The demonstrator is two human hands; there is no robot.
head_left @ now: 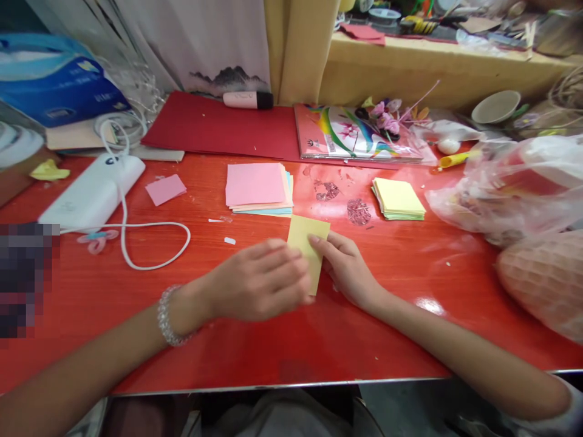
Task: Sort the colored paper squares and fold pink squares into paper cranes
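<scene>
A small yellow sheet of paper (303, 233), taller than wide, is held up over the red table. My right hand (348, 267) pinches its right edge, with the thumb on the front and the other fingers behind. Across the sheet's lower left side lie the bent, closed fingers of my left hand (262, 282), slightly blurred; its thumb is hidden. Just beyond the sheet sits a stack of larger square papers (257, 185), pink on top. To the right is a smaller stack of yellow and green papers (398, 197). A pink paper piece (166, 190) lies to the left.
A white power bank (93, 191) with a looping cable (159, 224) is at the left. Behind are a red sheet (218, 130), a marker-like white tube (246, 100) and a colourful paper pack (337, 130). Plastic bags (514, 182) crowd the right. The table's front edge (282, 386) is near.
</scene>
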